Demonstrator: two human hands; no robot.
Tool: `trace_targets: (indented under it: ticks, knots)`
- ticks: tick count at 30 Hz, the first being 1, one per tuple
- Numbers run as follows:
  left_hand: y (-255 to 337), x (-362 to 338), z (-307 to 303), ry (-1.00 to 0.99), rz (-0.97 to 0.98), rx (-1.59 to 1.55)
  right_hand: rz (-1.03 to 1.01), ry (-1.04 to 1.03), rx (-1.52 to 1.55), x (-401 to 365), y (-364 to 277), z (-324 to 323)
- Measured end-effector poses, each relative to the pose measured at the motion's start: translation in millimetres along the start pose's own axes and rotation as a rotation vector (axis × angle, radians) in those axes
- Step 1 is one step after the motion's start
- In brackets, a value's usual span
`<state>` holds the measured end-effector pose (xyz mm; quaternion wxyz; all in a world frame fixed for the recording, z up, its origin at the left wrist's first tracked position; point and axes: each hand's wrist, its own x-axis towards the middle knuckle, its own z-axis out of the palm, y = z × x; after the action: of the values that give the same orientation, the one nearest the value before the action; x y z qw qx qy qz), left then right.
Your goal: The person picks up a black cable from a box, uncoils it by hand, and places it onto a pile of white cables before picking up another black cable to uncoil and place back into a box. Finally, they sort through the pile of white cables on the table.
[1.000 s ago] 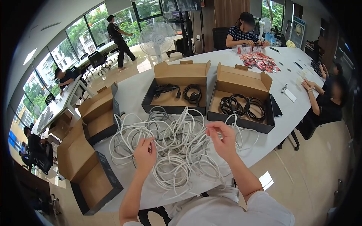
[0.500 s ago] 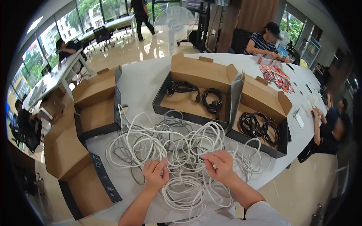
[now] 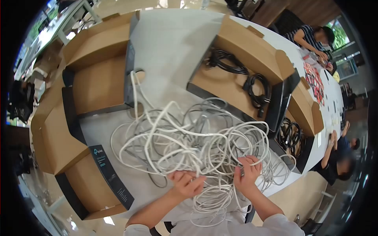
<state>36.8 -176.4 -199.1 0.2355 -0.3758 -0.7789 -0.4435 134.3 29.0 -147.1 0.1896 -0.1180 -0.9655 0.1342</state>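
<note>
A tangled heap of white and grey cables (image 3: 226,135) covers the middle of the table. My left hand (image 3: 187,183) is at the heap's near side, its fingers curled closed on a strand of white cable. Farther right, my right hand (image 3: 248,173) has thumb and fingers closed on white cable at the heap's right part. Between and below both hands lies a looser coil of white cable (image 3: 212,200). The exact strands inside my fingers are partly hidden.
Two open cardboard boxes (image 3: 100,84) stand on the left. To the right, one open box (image 3: 214,80) holds coiled black power cords (image 3: 258,92), and another holds black cords (image 3: 290,133). Red packets (image 3: 314,82) lie at the far right, near a person in stripes (image 3: 305,37).
My view has tilted down and turned. Both hands have shifted right in the picture, and my right hand has turned more upright. Some white strands stand higher in the heap.
</note>
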Motion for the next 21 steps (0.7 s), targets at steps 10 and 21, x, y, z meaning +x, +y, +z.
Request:
trace_targets:
  ticks: [10, 21]
  knots:
    - [-6.6, 0.9, -12.5, -0.085, 0.04, -0.078, 0.114, -0.049, 0.189, -18.1, 14.6, 21.1]
    - [-2.0, -5.0, -4.4, -0.086, 0.016, 0.03, 0.123, 0.1, 0.275, -30.8, 22.5, 23.9]
